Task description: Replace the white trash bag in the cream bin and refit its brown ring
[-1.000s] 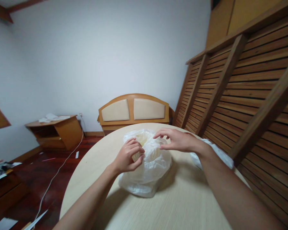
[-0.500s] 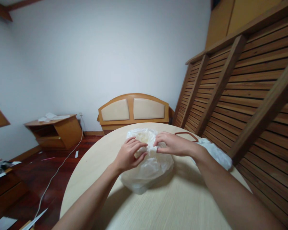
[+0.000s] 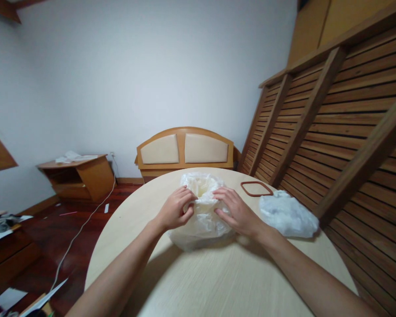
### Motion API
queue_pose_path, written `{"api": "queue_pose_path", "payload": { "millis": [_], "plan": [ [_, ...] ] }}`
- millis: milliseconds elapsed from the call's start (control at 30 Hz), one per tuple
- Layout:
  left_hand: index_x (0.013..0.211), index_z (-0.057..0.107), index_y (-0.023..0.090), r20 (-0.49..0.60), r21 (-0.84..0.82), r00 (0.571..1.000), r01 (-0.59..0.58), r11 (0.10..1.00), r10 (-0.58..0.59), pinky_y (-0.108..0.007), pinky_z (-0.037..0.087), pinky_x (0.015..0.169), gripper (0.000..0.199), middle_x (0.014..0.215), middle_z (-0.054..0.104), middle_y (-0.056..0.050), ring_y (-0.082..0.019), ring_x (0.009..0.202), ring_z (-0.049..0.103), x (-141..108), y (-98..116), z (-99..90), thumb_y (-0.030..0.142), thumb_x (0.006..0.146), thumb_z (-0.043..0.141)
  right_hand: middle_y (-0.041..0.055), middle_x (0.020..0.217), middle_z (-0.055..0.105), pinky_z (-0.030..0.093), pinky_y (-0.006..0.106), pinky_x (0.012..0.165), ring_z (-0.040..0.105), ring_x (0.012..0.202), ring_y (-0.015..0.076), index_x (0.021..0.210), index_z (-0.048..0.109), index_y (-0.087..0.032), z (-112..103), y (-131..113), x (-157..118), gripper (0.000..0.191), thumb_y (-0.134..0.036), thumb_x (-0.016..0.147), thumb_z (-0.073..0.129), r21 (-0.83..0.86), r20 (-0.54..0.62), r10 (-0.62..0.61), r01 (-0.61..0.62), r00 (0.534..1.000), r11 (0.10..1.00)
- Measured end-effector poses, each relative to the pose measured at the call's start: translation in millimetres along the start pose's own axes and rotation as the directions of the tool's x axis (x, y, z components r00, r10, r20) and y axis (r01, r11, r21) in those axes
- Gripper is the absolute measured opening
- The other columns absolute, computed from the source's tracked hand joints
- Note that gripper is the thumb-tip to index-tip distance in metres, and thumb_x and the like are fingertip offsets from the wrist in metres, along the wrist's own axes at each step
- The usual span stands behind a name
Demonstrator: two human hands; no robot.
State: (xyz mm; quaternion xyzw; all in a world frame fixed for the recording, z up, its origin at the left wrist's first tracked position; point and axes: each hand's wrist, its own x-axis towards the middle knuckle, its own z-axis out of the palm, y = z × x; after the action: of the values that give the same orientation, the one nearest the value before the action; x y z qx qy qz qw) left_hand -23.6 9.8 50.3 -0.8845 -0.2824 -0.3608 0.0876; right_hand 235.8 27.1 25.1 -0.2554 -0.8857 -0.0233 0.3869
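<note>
A translucent white plastic bag (image 3: 201, 226) stands on the round pale table (image 3: 218, 281), its mouth spread wide and something yellowish faintly visible inside. My left hand (image 3: 178, 207) grips the near left part of the bag's rim between thumb and fingers. On the near right part of the same rim, my right hand (image 3: 236, 210) has its fingers hooked over the edge, thumb on the outside. The plastic between both hands is stretched into a fairly straight edge.
Right of the bag lie a brown rounded frame (image 3: 256, 189) and a second, filled plastic bag (image 3: 288, 214). Wooden slatted panels (image 3: 317, 132) lean along the right side. Behind the table stands a headboard (image 3: 185, 149). A white cable (image 3: 82, 233) crosses the floor at left.
My hands have moved apart along the rim, and the bag's mouth is wider. My right hand has shifted right and lower. The frame and second bag show more fully now.
</note>
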Motion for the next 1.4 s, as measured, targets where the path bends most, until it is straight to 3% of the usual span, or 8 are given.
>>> {"api": "queue_pose_path", "payload": {
  "millis": [133,400,633,833,967,1100,1267,1400],
  "plan": [
    [0.110,0.059,0.021,-0.027,0.011,1.000,-0.014,1.000,0.014,-0.048,0.045,0.104,0.020,0.095,0.070,-0.007,-0.022,0.090,0.064,0,2,4.3,0.020,0.090,0.056,0.0129,0.148,0.050,0.037,0.054,0.115,0.043,0.140,0.0271,0.146,0.042,-0.025,2,-3,-3,0.049,-0.030,0.098,0.054,-0.030,0.040,0.012,-0.011,0.999,0.999],
    [0.093,0.063,0.020,-0.131,0.067,0.985,0.122,0.990,-0.112,-0.040,0.052,0.087,0.012,0.087,0.068,-0.007,-0.022,0.087,0.062,-1,-14,12.1,0.024,0.097,0.052,0.0144,0.154,0.045,0.032,0.059,0.116,0.042,0.143,0.0293,0.156,0.025,-0.027,-1,8,-7,0.063,-0.036,0.099,0.052,-0.119,0.046,0.057,-0.052,0.997,0.992],
    [0.116,0.061,0.020,-0.156,0.047,0.976,0.163,0.985,-0.154,-0.042,0.051,0.092,0.021,0.103,0.070,-0.009,-0.024,0.100,0.063,-3,-17,16.2,0.024,0.097,0.054,0.0129,0.126,0.066,0.048,0.051,0.101,0.062,0.118,0.0284,0.133,0.052,-0.023,-2,14,-6,0.037,-0.031,0.098,0.055,-0.073,-0.072,0.105,-0.110,0.992,0.991],
    [0.103,0.065,0.021,-0.145,0.056,0.985,0.099,0.994,-0.090,-0.047,0.049,0.098,0.015,0.090,0.071,-0.006,-0.021,0.087,0.065,-1,-15,25.3,0.020,0.098,0.051,0.0087,0.102,0.074,0.050,0.045,0.088,0.069,0.089,0.0237,0.113,0.064,-0.021,-4,4,-2,0.019,-0.022,0.098,0.052,-0.068,-0.063,0.151,-0.155,0.986,0.985],
    [0.104,0.064,0.022,-0.137,0.073,0.991,0.026,0.997,-0.016,-0.049,0.046,0.104,0.014,0.087,0.071,-0.004,-0.019,0.084,0.066,1,-7,27.4,0.019,0.097,0.052,0.0116,0.122,0.068,0.048,0.047,0.097,0.064,0.111,0.0267,0.127,0.059,-0.022,-10,1,-1,0.031,-0.027,0.097,0.052,-0.064,-0.149,0.078,-0.089,0.986,0.994],
    [0.106,0.063,0.022,-0.123,0.119,0.987,-0.090,0.989,0.105,-0.044,0.047,0.102,0.016,0.086,0.071,-0.003,-0.016,0.082,0.066,2,5,27.7,0.016,0.096,0.052,0.0104,0.137,0.061,0.041,0.050,0.107,0.052,0.129,0.0290,0.132,0.058,-0.025,-13,2,-2,0.037,-0.032,0.096,0.054,-0.095,-0.055,-0.042,0.037,0.998,0.995],
    [0.107,0.063,0.021,-0.104,0.155,0.965,-0.222,0.963,0.239,-0.034,0.050,0.079,0.016,0.081,0.070,-0.004,-0.017,0.077,0.064,5,16,27.2,0.017,0.095,0.054,0.0076,0.106,0.071,0.040,0.048,0.104,0.054,0.123,0.0292,0.099,0.068,-0.023,-18,2,-3,0.017,-0.033,0.095,0.055,-0.083,-0.016,-0.072,0.070,0.997,0.994],
    [0.108,0.063,0.020,-0.045,0.200,0.950,-0.295,0.934,0.309,-0.033,0.047,0.070,0.015,0.082,0.072,-0.003,-0.016,0.071,0.062,7,24,23.9,0.019,0.095,0.055,0.0060,0.091,0.070,0.044,0.047,0.098,0.060,0.109,0.0271,0.088,0.066,-0.024,-27,-1,0,0.023,-0.035,0.097,0.049,0.004,-0.037,-0.118,0.119,0.992,0.993]
  ]
}}
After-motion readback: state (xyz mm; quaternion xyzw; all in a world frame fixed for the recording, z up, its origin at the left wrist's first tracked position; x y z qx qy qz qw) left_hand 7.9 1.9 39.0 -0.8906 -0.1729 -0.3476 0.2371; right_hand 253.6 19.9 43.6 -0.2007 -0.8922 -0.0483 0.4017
